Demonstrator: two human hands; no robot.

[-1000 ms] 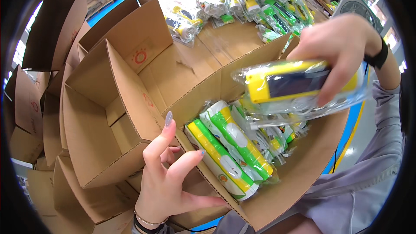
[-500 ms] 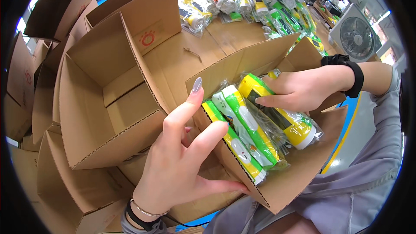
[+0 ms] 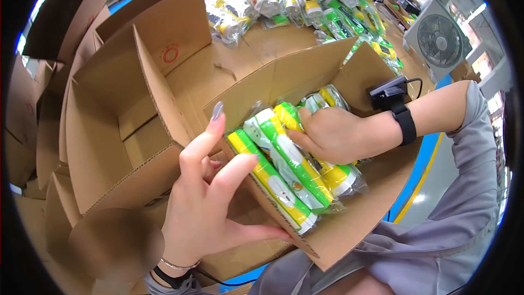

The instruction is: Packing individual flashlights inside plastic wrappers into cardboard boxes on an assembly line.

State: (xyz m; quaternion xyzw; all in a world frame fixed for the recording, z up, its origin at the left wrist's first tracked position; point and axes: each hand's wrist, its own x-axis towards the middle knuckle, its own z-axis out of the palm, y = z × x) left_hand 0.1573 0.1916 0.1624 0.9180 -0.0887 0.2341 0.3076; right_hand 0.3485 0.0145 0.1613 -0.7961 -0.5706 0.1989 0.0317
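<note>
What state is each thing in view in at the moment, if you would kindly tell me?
Packing carton: open-topped, partly filled
Left hand: fingers spread beside the carton's left wall
Right hand: inside the carton, curled; its full grip is hidden
Yellow-and-green package under the right hand: bagged, partly covered
Neighbouring carton: open-topped
Package pile: bagged, heaped
Fan: upright; spinning or not, unclear

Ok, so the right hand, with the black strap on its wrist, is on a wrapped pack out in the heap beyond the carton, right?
Not quite: the head view shows the right hand, black strap on its wrist, on a wrapped pack inside the open carton, not out in the heap beyond it.
</note>
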